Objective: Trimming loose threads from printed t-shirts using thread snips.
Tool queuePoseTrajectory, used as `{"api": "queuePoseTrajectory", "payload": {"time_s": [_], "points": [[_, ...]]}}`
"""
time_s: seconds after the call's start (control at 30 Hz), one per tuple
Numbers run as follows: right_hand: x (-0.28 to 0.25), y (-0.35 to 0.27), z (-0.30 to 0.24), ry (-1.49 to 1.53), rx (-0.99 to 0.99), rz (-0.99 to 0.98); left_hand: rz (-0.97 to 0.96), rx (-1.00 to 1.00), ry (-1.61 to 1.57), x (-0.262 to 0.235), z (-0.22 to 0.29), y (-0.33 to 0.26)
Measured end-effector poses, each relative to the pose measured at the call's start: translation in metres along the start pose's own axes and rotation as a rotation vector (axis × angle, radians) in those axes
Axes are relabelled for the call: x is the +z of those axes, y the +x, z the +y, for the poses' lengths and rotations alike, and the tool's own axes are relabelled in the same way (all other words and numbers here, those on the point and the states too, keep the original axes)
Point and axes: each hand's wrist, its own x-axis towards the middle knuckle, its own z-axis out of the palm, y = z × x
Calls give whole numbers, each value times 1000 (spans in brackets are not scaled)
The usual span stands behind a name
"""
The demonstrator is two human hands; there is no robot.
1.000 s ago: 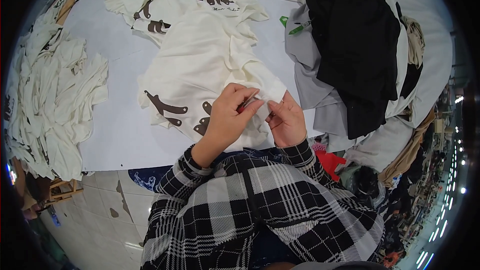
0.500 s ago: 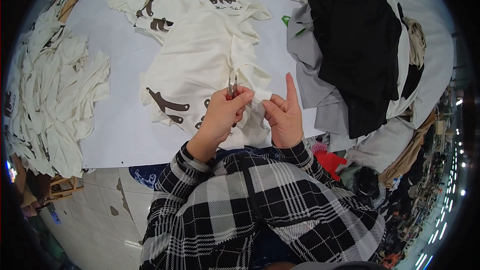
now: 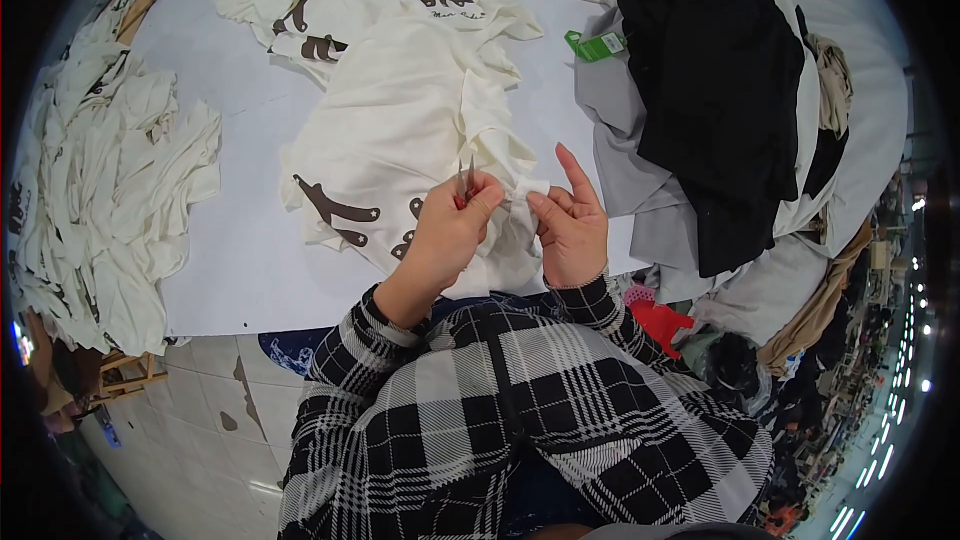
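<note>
A cream shirt with dark brown printed shapes lies spread and rumpled on the table in front of me. My left hand is closed around small thread snips with red handles, their metal blades pointing away from me. Its thumb and fingertips also pinch the shirt's edge. Just beside it, my right hand pinches a bunched white part of the same edge between thumb and curled fingers. One finger of that hand sticks up, free of the cloth.
On the white table, a heap of cream garments lies at the left. At the right rise black cloth and grey cloth. A green tag pokes out beside them. Something red is below the table's right edge.
The snips have turned slightly in my left hand, and their blades look further apart. My right hand's raised finger has tilted left. More of the green tag now shows, with a white label.
</note>
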Motion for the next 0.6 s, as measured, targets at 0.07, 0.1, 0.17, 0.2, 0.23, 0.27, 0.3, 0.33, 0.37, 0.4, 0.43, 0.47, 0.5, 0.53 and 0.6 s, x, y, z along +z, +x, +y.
{"api": "queuePoseTrajectory", "payload": {"time_s": [0.07,0.1,0.17,0.2,0.23,0.27,0.3,0.33,0.37,0.4,0.43,0.47,0.5,0.53,0.6], "points": [[-7,2,4,5,-6,-25,10,-8,-40,-1,2,2],[-8,2,6,5,-5,-26,20,-16,-80,-2,3,2],[-6,2,8,-1,13,-21,-19,-16,-133,-7,3,1],[-4,2,8,-1,14,-22,-56,-14,-185,-10,3,-1],[-3,2,8,14,42,0,-57,-16,-185,-13,5,-2],[-3,2,8,29,70,21,-125,-65,-118,-15,7,-5],[-6,3,9,29,71,22,-191,-113,-50,-16,8,-7],[-8,5,11,55,76,-1,-190,-114,-50,-13,12,-10],[-9,6,11,80,81,-24,-85,-22,134,-10,16,-13],[-9,6,12,81,83,-23,21,70,316,-8,17,-16],[-2,6,8,158,153,13,25,69,317,-9,16,-20],[2,6,6,235,223,50,75,187,439,-11,13,-23],[3,7,7,235,226,48,126,306,560,-12,12,-27],[3,7,7,241,221,25,128,305,559,-11,12,-29],[3,7,6,245,218,1,67,333,686,-9,13,-33]]}}
